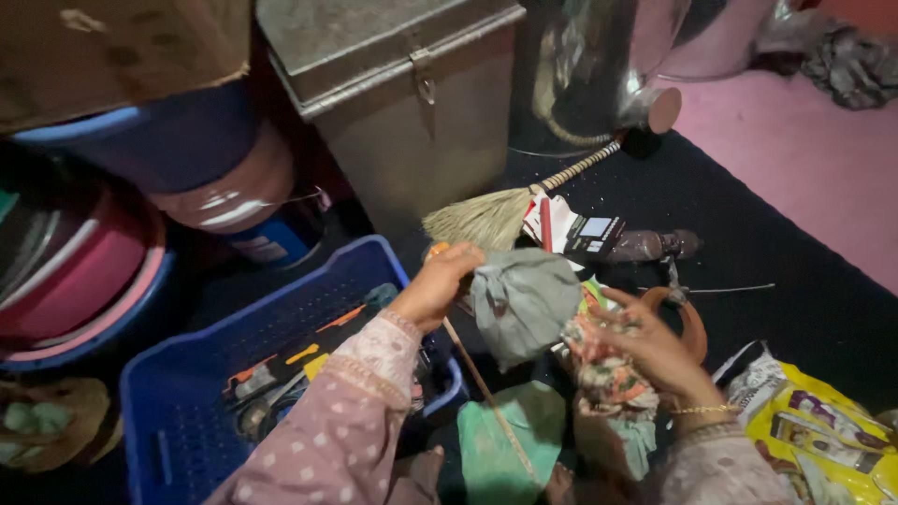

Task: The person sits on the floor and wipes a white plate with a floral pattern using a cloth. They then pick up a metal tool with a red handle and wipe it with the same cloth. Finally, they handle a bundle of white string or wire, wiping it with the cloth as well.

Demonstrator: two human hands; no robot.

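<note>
1. Tubs point(79, 271), pink and blue and stacked, sit at the far left, with a dark blue drum point(178, 140) above them.
2. My blue crate point(187, 411) lies below, holding small tools with orange handles.
3. A grey metal trunk point(412, 103) stands behind the crate.
4. My left hand point(438, 285) pinches the top of a grey-green cloth point(522, 301), which hangs bunched between both hands over the crate's right edge.
5. A straw broom point(491, 217) lies just behind on the black mat point(795, 290).
6. My right hand point(655, 348), fingers curled, grips a flowered rag point(603, 369) beside the cloth.
7. A yellow packet point(823, 430) lies far right.
</note>
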